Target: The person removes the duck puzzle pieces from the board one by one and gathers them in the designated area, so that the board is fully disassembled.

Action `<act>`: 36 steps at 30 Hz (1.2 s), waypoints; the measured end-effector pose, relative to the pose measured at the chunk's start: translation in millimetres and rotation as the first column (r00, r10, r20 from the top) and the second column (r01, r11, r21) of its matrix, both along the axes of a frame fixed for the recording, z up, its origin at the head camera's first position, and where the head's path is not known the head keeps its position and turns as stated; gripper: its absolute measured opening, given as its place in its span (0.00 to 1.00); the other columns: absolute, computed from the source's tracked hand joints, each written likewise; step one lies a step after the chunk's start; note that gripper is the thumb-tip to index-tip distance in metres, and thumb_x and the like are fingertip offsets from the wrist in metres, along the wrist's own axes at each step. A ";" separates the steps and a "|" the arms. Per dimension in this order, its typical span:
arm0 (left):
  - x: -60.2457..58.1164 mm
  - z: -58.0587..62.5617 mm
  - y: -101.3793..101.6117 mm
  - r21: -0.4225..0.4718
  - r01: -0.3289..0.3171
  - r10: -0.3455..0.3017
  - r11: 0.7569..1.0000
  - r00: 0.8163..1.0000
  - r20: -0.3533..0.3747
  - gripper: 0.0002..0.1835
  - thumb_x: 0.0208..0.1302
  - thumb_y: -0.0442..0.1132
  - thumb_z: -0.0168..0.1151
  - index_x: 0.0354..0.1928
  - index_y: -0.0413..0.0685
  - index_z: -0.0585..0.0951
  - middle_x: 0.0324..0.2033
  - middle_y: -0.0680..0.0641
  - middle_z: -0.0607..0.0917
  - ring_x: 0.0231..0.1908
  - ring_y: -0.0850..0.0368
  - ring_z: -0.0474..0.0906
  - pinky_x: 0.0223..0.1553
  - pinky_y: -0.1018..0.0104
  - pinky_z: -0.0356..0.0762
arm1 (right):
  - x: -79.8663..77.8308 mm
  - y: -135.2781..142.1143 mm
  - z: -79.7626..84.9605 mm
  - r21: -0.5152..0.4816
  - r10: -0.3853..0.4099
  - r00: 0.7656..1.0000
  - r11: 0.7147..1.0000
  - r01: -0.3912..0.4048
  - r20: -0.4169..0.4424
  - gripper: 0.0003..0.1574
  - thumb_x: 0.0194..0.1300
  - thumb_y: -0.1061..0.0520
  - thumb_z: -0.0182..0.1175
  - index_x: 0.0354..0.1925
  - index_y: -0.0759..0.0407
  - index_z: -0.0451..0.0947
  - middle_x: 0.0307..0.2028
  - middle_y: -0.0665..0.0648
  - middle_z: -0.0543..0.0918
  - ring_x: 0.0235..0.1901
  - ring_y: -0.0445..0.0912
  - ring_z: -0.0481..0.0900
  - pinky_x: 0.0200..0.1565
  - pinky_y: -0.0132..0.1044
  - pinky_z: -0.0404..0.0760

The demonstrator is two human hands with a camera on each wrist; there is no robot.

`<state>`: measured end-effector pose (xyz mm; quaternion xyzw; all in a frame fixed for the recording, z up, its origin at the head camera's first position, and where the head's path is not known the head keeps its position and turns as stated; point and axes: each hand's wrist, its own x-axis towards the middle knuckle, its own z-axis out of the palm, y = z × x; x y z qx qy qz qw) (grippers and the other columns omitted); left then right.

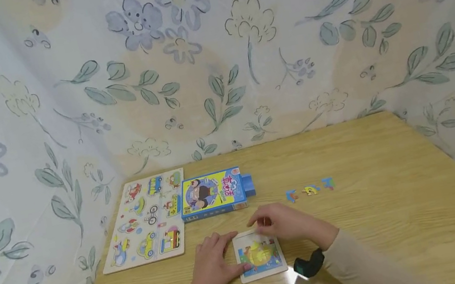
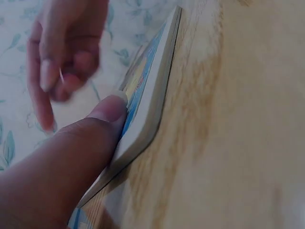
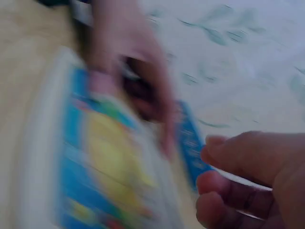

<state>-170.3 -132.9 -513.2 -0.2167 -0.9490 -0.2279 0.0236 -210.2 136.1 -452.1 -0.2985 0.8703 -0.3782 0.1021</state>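
Observation:
A small picture puzzle board [image 1: 261,261] in a pale frame lies near the table's front, showing a yellow figure on blue; its upper part is paler. My left hand [image 1: 214,266] holds it at the left, thumb on the picture's lower left and index finger at the top corner. In the left wrist view that thumb [image 2: 112,107] presses on the picture beside the frame. Over the board's upper right corner hovers my right hand [image 1: 285,223], fingers loosely bent; in the right wrist view, no piece shows between its thumb and fingertips [image 3: 209,183].
Several centimetres beyond the right hand lie three loose puzzle pieces [image 1: 310,190]. A blue and yellow box [image 1: 211,194] sits behind the board, with a blue block [image 1: 248,185] at its right end. To the left lies a vehicle peg puzzle [image 1: 130,253]. Flowered cloth [image 1: 213,63] hangs behind.

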 end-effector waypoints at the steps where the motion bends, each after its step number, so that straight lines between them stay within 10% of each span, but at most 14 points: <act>1: -0.3 0.1 -0.4 0.003 0.001 -0.001 1.000 1.000 0.001 0.48 0.51 0.78 0.69 0.69 0.60 0.79 0.37 0.62 0.71 0.36 0.61 0.62 0.43 0.58 0.59 | 4.8 -11.7 -4.8 0.036 0.034 0.999 0.999 -0.035 0.012 0.15 0.75 0.60 0.65 0.57 0.60 0.86 0.33 0.43 0.77 0.30 0.37 0.72 0.34 0.34 0.75; 7: -0.2 1.5 -1.9 0.024 0.019 -0.019 1.000 1.000 -0.001 0.46 0.53 0.77 0.69 0.69 0.60 0.79 0.36 0.61 0.71 0.36 0.61 0.61 0.41 0.57 0.57 | 21.0 -42.0 -24.6 0.155 0.059 0.998 0.987 -0.053 -0.032 0.15 0.70 0.59 0.70 0.54 0.55 0.90 0.28 0.41 0.71 0.24 0.35 0.66 0.29 0.30 0.68; 23: 0.3 -2.4 -2.1 0.025 0.020 -0.019 0.999 0.999 -0.040 0.46 0.52 0.77 0.70 0.68 0.58 0.81 0.35 0.62 0.71 0.35 0.62 0.61 0.41 0.59 0.57 | 20.2 -44.5 -29.9 -0.138 0.020 0.991 0.990 -0.001 0.132 0.11 0.67 0.65 0.71 0.38 0.50 0.83 0.33 0.42 0.82 0.34 0.36 0.78 0.40 0.34 0.78; 36: -2.0 0.1 1.7 -0.010 0.004 -0.003 1.000 1.000 0.022 0.48 0.50 0.76 0.72 0.70 0.60 0.78 0.39 0.60 0.73 0.39 0.60 0.64 0.45 0.57 0.59 | -11.0 76.4 -1.1 0.085 -0.179 0.983 0.980 0.182 -0.045 0.03 0.68 0.64 0.71 0.38 0.57 0.87 0.33 0.46 0.83 0.33 0.41 0.78 0.36 0.37 0.80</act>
